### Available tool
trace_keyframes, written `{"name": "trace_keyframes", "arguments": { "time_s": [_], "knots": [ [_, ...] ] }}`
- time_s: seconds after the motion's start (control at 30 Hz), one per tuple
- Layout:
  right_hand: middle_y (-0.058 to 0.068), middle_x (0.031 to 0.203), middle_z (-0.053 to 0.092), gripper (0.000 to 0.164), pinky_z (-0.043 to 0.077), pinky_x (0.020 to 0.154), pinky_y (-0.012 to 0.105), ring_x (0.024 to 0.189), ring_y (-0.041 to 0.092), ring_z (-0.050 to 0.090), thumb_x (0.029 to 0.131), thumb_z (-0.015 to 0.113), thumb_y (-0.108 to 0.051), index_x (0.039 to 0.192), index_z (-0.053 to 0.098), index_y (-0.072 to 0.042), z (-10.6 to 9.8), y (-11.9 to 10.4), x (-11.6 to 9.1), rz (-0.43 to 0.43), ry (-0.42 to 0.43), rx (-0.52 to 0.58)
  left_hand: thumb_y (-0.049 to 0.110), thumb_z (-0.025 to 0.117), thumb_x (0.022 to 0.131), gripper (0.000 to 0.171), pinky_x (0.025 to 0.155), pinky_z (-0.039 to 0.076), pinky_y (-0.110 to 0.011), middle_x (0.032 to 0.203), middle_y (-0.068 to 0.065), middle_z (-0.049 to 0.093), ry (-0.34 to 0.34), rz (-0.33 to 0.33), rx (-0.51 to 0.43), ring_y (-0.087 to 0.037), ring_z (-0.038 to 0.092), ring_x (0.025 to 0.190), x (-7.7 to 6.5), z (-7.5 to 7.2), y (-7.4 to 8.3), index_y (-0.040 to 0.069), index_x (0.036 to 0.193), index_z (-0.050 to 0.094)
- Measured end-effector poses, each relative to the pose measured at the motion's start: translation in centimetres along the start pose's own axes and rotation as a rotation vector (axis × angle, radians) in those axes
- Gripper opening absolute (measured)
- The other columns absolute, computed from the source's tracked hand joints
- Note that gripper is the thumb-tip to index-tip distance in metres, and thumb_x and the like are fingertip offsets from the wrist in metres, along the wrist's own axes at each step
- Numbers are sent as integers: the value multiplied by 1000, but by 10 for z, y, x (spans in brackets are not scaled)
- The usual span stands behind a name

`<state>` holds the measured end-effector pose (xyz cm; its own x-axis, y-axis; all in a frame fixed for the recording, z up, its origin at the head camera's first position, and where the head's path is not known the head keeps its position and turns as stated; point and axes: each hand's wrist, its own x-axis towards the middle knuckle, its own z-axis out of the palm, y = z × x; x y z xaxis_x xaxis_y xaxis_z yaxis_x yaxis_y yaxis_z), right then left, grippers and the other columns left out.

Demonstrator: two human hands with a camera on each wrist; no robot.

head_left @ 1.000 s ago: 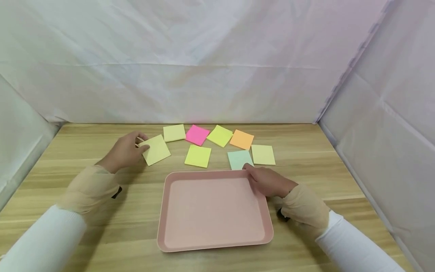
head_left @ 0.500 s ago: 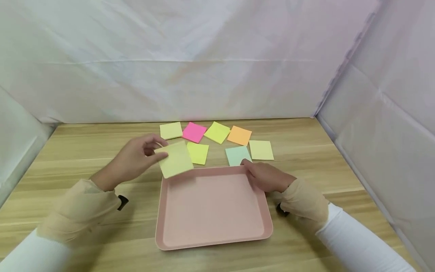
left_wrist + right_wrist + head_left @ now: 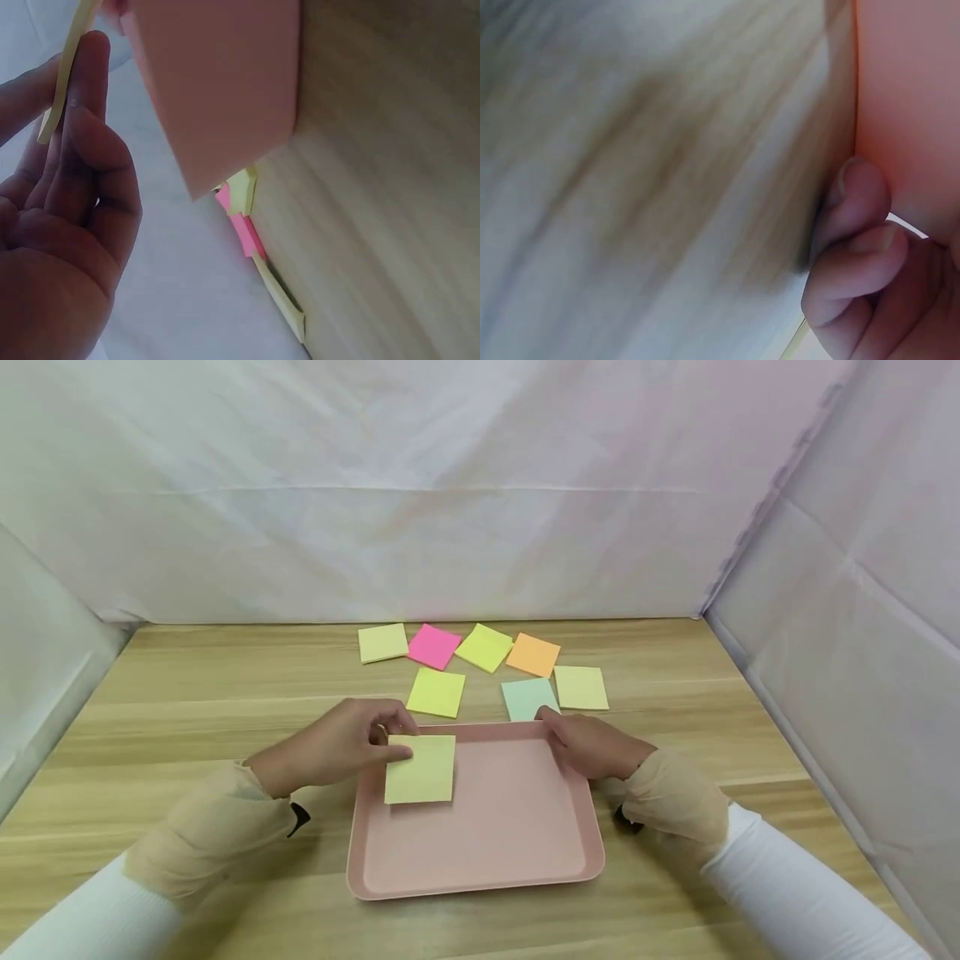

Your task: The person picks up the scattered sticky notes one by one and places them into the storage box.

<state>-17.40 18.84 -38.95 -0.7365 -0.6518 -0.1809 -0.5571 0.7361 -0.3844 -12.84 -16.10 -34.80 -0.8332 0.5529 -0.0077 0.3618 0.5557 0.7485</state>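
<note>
My left hand [image 3: 337,745] pinches a pale yellow sticky note pad [image 3: 423,781] between thumb and fingers, over the far left part of a pink tray [image 3: 510,835]. In the left wrist view the pad [image 3: 66,79] appears edge-on in the fingers, apart from the tray's outer wall [image 3: 232,82]. At the tray's far right corner my right hand [image 3: 602,748] grips the rim, thumb on top. From the right wrist view, curled fingers [image 3: 855,262] press against the outside of the tray [image 3: 911,97]. Inside, the tray holds nothing that I can see.
Behind the tray lie more sticky note pads: pale yellow [image 3: 382,643], pink [image 3: 434,647], bright yellow [image 3: 484,647], orange [image 3: 533,655], another bright yellow [image 3: 437,692], mint green [image 3: 529,698] and another pale yellow [image 3: 581,687]. White sheeting [image 3: 420,560] walls the wooden table [image 3: 247,668].
My left hand has lifted the pale yellow pad from the table's left side and carried it right and nearer, over the tray. The right hand keeps its hold on the tray corner.
</note>
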Motion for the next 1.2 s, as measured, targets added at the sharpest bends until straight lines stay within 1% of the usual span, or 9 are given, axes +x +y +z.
{"name": "trace_keyframes", "arguments": {
  "time_s": [0.17, 0.3, 0.4, 0.53, 0.63, 0.7, 1.03, 1.13, 1.2],
  "knots": [
    [-1, 78, 54, 9, 43, 64, 30, 67, 12, 52, 100, 38, -11, 105, 44, -15, 1, 0, 0, 3, 3, -2, 15, 75, 81, 20, 64, 48, -27, 78, 7, 61, -36, 0, 7, -12, 58, 69, 1, 7, -7, 18, 93, 60],
    [-1, 78, 54, 9, 44, 65, 30, 67, 12, 52, 100, 38, -10, 104, 45, -14, 2, 0, -1, 6, -3, 12, 14, 75, 80, 20, 62, 47, -26, 75, 7, 58, -47, -22, 79, -11, 55, 68, 1, 11, -10, 18, 91, 58],
    [-1, 78, 55, 9, 44, 64, 30, 67, 12, 51, 99, 39, -10, 105, 45, -14, 3, 0, 0, 6, 1, 8, 17, 78, 78, 22, 61, 46, -25, 72, 11, 56, -22, -12, 233, -7, 52, 65, 1, 12, -8, 20, 88, 59],
    [-1, 77, 54, 10, 43, 64, 30, 66, 12, 51, 99, 39, -10, 106, 45, -14, 1, 1, 1, 0, 12, -3, 26, 82, 73, 24, 71, 35, -31, 69, 16, 54, 17, 9, 457, -4, 49, 65, 1, 14, -7, 22, 85, 61],
    [-1, 77, 55, 11, 44, 63, 30, 66, 11, 51, 99, 39, -9, 106, 46, -14, 1, 1, 2, -6, 15, -6, 30, 83, 71, 24, 71, 26, -34, 66, 17, 51, 12, 4, 536, -5, 46, 66, 1, 16, -8, 23, 82, 63],
    [-1, 76, 55, 11, 44, 63, 30, 66, 11, 51, 99, 39, -10, 107, 46, -15, 1, 1, 2, -3, 11, -10, 29, 84, 69, 24, 70, 25, -34, 65, 18, 51, 15, 9, 573, -6, 46, 66, 1, 17, -8, 23, 80, 63],
    [-2, 80, 56, 11, 44, 65, 29, 68, 11, 53, 100, 37, -12, 106, 45, -17, -2, -2, 1, 33, -13, 1, 25, 85, 67, 28, 69, 33, -35, 77, 9, 66, 96, 95, 763, -16, 54, 73, -1, 27, -10, 19, 88, 67],
    [-2, 82, 57, 11, 45, 65, 29, 68, 10, 53, 101, 37, -12, 106, 45, -17, -2, -3, 1, 43, -16, 21, 23, 85, 66, 31, 67, 40, -36, 80, 6, 68, 104, 122, 772, -18, 56, 73, 1, 26, -10, 17, 90, 68],
    [-2, 83, 57, 10, 45, 66, 29, 69, 10, 54, 101, 37, -13, 105, 45, -17, -2, -4, 1, 50, -16, 33, 19, 85, 67, 30, 66, 44, -37, 82, 5, 67, 105, 134, 736, -18, 58, 73, 2, 24, -9, 15, 90, 68]
  ]
}}
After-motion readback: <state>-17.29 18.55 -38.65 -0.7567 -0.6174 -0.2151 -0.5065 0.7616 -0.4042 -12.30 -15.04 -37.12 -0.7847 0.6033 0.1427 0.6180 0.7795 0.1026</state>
